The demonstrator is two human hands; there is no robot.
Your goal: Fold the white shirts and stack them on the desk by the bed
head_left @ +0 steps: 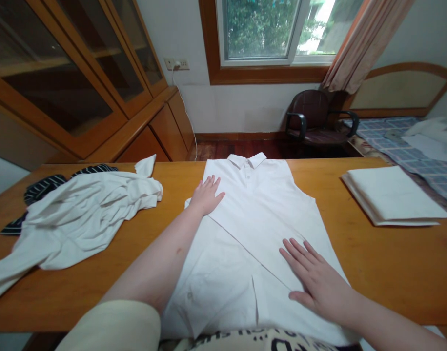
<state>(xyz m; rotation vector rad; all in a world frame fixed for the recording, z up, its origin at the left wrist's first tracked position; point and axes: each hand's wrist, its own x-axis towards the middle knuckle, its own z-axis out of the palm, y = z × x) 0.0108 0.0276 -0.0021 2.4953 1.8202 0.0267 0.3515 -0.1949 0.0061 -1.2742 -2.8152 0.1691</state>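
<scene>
A white collared shirt [245, 234] lies spread on the wooden table in front of me, its collar toward the far edge. One white sleeve seems to run slantwise across its front. My left hand [206, 196] rests flat on the shirt's upper left part, fingers stretched out. Lower down on the right side, my right hand [311, 278] lies flat on the cloth with its fingers extended. Neither hand grips anything. The near hem of the shirt is partly hidden by my own clothing.
On the table [355, 243], a crumpled white garment [88, 209] and black striped cloth [44, 187] lie at left. A stack of folded white cloth [395, 195] sits at right. Beyond are a chair [313, 117], a bed [392, 141] and a glass-door cabinet [135, 117].
</scene>
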